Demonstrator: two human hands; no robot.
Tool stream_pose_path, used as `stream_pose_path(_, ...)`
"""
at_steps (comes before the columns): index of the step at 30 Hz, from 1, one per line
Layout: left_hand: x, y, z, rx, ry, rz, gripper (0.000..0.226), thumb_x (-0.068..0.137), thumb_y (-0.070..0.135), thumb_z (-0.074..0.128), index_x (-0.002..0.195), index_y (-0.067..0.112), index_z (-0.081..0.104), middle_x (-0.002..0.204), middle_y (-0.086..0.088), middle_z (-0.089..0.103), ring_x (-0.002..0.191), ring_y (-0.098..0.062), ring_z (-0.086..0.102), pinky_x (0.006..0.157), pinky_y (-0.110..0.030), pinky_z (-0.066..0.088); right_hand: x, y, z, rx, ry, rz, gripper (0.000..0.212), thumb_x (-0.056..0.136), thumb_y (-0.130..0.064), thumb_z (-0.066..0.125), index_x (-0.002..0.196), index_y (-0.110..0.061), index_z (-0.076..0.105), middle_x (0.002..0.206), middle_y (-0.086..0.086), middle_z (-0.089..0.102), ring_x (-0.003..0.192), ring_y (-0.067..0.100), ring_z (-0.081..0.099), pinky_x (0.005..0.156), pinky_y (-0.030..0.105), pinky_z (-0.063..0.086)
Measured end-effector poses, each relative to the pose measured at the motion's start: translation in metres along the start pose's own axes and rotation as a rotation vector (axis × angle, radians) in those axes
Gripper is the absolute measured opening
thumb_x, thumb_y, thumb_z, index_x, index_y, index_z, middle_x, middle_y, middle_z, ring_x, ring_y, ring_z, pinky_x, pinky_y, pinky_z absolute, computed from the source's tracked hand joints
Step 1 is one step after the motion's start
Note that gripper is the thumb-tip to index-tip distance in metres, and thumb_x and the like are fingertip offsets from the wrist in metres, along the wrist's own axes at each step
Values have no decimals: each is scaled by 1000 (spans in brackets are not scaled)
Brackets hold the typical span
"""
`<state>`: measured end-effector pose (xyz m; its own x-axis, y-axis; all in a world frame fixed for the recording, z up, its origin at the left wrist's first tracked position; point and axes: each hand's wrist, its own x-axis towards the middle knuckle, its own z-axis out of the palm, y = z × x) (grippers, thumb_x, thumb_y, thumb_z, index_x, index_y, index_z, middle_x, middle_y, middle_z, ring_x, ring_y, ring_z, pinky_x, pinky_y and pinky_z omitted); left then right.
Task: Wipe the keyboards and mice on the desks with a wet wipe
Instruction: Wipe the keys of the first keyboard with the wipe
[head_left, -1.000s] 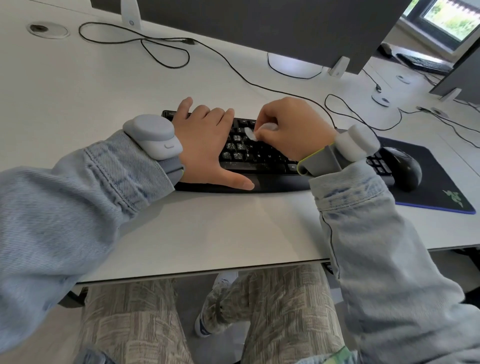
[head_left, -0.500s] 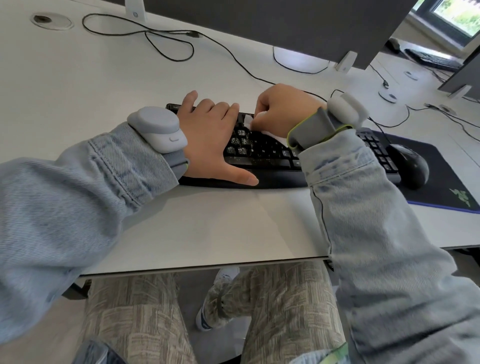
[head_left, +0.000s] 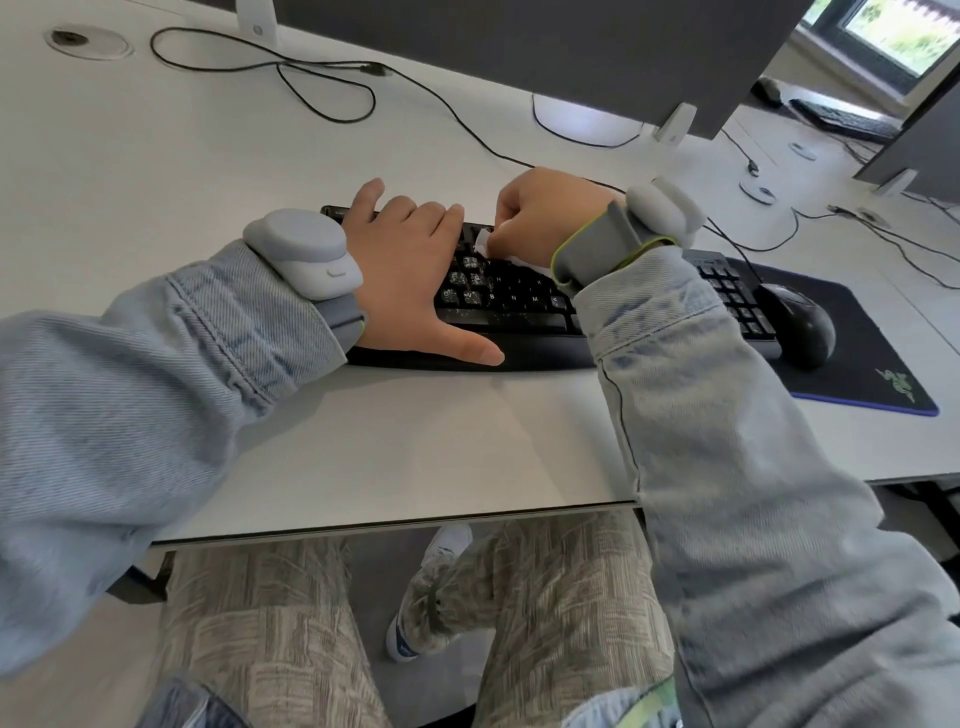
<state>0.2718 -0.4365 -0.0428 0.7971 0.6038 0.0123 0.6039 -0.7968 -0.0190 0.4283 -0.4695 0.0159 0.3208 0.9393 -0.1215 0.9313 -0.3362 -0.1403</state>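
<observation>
head | left hand flat on keyboard, fingers straight, thumb spread | right hand fingers curled, pinching wipe on upper keys | mouse on mat, desk

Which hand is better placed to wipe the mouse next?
The right hand, probably. It already grips the wet wipe and is nearer the mouse on the mouse pad. The left hand lies flat, steadying the keyboard.
</observation>
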Motion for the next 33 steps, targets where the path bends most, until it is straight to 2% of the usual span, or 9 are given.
stream_pose_path(4, 0, -1, 0, 0, 6, 1, 154, 42, 105, 8, 158, 5, 12, 157, -7, 33, 143, -30, 32, 123, -54, 3, 3, -4, 9, 73, 153, 34, 16, 86, -23, 62, 90, -10, 68, 88, 4, 63, 77, 20, 55, 56, 23, 36)
stream_pose_path(7, 0, -1, 1, 2, 3, 3, 153, 42, 105, 8, 158, 5, 12, 157, -7, 33, 143, -31, 32, 123, -55, 3, -1, 8, 5, 179, 256, 66, 5, 82, -19, 60, 82, -15, 63, 86, 2, 61, 81, 19, 57, 56, 22, 35)
stream_pose_path(10, 0, -1, 0, 3, -2, 3, 154, 41, 105, 8, 158, 5, 12, 158, -7, 31, 143, -30, 31, 123, -54, 3, -5, 18, -2, 119, 192, 71, 3, 84, -19, 61, 82, -17, 61, 85, 0, 60, 79, 18, 54, 49, 20, 30)
stream_pose_path(14, 0, -1, -1, -3, -6, -2, 154, 41, 105, 9, 158, 5, 11, 159, -6, 30, 144, -30, 29, 124, -54, 2, -6, 18, -1, 34, 51, 35, 4, 84, -23, 62, 84, -19, 62, 76, -5, 57, 79, 17, 55, 51, 21, 30)
stream_pose_path(20, 1, -1, 1, 1, -4, 1, 153, 42, 105, 10, 158, 5, 11, 159, -7, 30, 145, -30, 30, 124, -53, 1, 0, 10, -2, -67, 11, 30, 6, 86, -23, 62, 88, -17, 62, 72, -4, 52, 80, 19, 52, 49, 20, 27)
stream_pose_path(23, 0, -1, 1, 8, 3, 1, 153, 43, 105, 10, 158, 5, 11, 158, -7, 31, 143, -30, 31, 124, -53, 2, 5, 7, -1, -57, 46, 32, 14, 87, -21, 62, 95, -12, 68, 86, 2, 60, 82, 20, 53, 49, 19, 29)
stream_pose_path(25, 0, -2, 1, 10, 2, 2, 153, 43, 105, 11, 158, 4, 11, 158, -7, 31, 143, -30, 31, 124, -54, 2, 6, 10, 2, 2, 131, 20, 10, 86, -18, 61, 92, -14, 68, 90, 2, 62, 82, 18, 54, 49, 19, 29)
stream_pose_path(29, 1, -2, 2, 10, 10, 2, 153, 44, 107, 12, 157, 5, 13, 156, -6, 34, 142, -30, 33, 123, -55, 3, -4, 16, 11, 192, 278, -154, 9, 79, -23, 62, 82, -21, 70, 78, -5, 61, 74, 11, 55, 54, 17, 35)
stream_pose_path(33, 1, -1, 2, 6, 0, -3, 153, 43, 106, 12, 158, 5, 11, 159, -6, 30, 145, -29, 29, 123, -54, 2, -15, 24, 17, 54, 231, -229, 12, 80, -22, 62, 83, -20, 74, 74, -7, 59, 73, 12, 54, 53, 11, 31)
